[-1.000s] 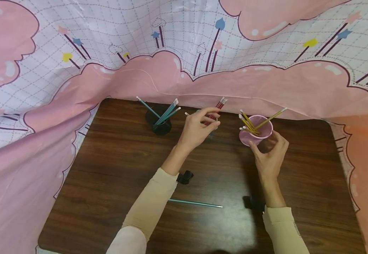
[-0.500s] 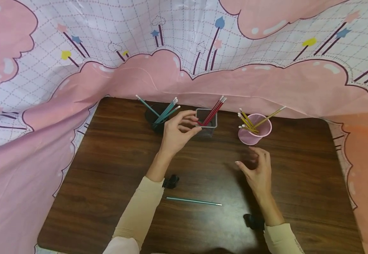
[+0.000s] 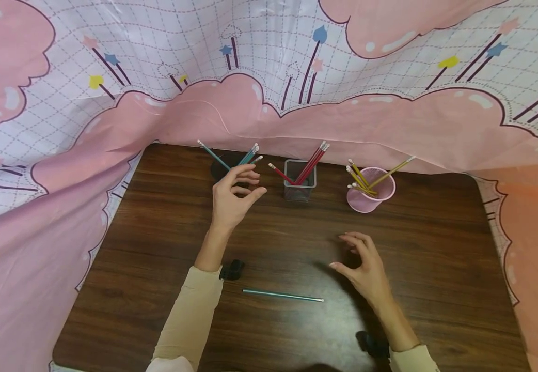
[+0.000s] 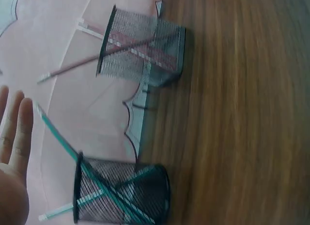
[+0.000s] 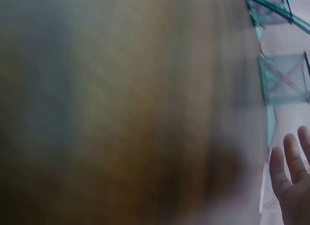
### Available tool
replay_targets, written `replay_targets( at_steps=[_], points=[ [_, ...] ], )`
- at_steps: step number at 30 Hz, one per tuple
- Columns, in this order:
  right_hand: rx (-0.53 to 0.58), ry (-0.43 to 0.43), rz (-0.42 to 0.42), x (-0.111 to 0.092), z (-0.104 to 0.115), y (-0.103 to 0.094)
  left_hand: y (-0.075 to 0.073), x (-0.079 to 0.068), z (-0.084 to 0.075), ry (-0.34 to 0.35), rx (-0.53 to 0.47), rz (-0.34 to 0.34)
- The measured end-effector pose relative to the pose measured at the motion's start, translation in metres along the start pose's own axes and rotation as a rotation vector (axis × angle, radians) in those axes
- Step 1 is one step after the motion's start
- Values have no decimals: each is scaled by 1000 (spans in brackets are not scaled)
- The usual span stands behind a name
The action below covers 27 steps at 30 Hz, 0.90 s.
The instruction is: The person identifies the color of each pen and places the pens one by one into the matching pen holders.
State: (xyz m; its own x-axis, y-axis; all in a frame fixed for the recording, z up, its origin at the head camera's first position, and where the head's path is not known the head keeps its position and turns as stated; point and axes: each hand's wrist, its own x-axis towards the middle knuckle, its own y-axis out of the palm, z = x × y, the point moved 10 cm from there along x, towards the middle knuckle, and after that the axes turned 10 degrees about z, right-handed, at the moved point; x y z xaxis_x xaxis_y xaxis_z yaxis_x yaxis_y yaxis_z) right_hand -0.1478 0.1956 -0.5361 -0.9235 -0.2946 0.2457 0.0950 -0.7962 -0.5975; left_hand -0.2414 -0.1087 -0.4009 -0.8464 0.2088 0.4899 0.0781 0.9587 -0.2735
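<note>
My left hand [image 3: 234, 199] hovers in front of the black mesh cup [image 4: 162, 196], fingers loosely bent and nothing in them. It partly covers that cup in the head view; teal pencils [image 3: 213, 153] lean out of it. To its right stands a square grey mesh cup [image 3: 298, 193] with red pencils [image 3: 314, 163]. A round pink cup [image 3: 363, 203] holds yellow pencils [image 3: 393, 170]. Below the pink cup, my right hand [image 3: 365, 268] is held over the table, thumb and fingers apart, also bare. One teal pencil [image 3: 283, 295] lies on the tabletop between the forearms.
The dark wooden table [image 3: 134, 248] has rounded corners. A pink and white patterned cloth [image 3: 390, 124] hangs behind and beside it. Black camera mounts sit at the left wrist [image 3: 233, 269] and right wrist [image 3: 371, 343].
My right hand has let go of the pink cup and drawn back toward me. My left hand has moved left from the red pencils to the black cup, uncovering the square cup.
</note>
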Motion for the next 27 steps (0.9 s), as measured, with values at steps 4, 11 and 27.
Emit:
replay_targets(
  at_steps=[4, 11, 27],
  points=[
    [-28, -30, 70, -13, 5, 18, -16, -9, 15, -38, 39, -60],
    [-83, -27, 113, -23, 10, 29, -37, -21, 31, -46, 52, -136],
    [-263, -162, 300, -37, 30, 68, -70, -33, 82, -152, 140, -289]
  ],
)
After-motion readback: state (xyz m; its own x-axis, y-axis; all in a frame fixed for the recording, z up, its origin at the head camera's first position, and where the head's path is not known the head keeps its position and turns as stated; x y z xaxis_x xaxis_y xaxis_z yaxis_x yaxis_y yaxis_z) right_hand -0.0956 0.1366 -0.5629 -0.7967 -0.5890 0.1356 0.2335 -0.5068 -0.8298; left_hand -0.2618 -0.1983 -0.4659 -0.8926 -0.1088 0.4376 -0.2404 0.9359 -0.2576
